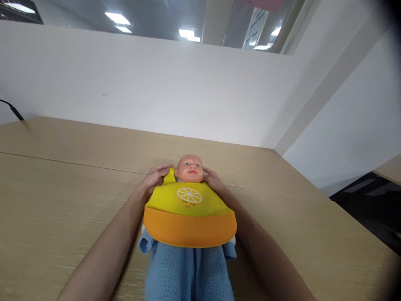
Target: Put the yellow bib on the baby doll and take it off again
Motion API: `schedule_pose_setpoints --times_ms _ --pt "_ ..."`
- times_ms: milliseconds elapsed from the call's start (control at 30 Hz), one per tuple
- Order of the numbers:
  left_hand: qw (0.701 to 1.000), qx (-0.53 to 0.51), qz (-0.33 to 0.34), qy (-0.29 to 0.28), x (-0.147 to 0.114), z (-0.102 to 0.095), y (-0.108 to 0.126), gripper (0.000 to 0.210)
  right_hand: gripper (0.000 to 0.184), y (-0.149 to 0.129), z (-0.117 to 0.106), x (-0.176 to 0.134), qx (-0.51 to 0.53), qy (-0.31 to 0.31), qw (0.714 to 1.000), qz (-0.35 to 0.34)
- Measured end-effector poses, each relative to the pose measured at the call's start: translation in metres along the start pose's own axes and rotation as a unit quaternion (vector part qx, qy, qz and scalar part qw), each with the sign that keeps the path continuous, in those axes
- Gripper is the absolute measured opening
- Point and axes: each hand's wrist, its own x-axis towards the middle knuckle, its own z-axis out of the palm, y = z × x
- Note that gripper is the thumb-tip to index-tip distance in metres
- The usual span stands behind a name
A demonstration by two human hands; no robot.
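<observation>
A baby doll (190, 169) in fuzzy blue clothes (188, 269) lies on its back, head toward the wall. Over its chest is a yellow bib (163, 196) with a white citrus slice and a smiling face, plus an orange catch pocket (189, 228) at the bottom. My left hand (157, 174) pinches the bib's neck strap (170, 175) beside the doll's head. On the other side, my right hand (213, 179) rests by the doll's head and neck at the bib's upper corner. Its fingertips are partly hidden behind the head, so its hold is unclear.
The wooden table (78, 200) extends around the doll to a white wall (150, 88) with windows above. A black cable (14, 110) hangs at the far left. Beyond the table's right edge is a dark glossy object (369, 205).
</observation>
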Motion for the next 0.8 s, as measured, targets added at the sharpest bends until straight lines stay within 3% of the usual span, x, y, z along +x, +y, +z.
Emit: schedule_pose_setpoints --times_ms 200,300,500,700,800 --pt "0.992 0.117 0.026 0.037 -0.005 0.008 0.007 0.025 0.031 -0.004 -0.002 0.000 -0.060 -0.002 0.998 0.013" --pt "0.986 0.157 0.036 0.033 -0.004 0.008 0.006 0.024 0.028 -0.008 -0.003 -0.001 -0.087 0.021 0.996 0.008" --pt "0.975 0.220 0.028 0.003 -0.002 0.007 0.006 0.022 0.017 -0.007 -0.010 -0.006 -0.162 0.040 0.984 0.066" --pt "0.957 0.285 0.033 0.033 -0.004 0.010 0.012 0.015 0.018 -0.002 -0.019 -0.005 -0.205 0.016 0.978 0.026" --pt "0.961 0.271 0.043 0.040 -0.008 0.013 0.014 0.015 0.019 0.000 -0.023 -0.008 -0.163 -0.011 0.986 0.004"
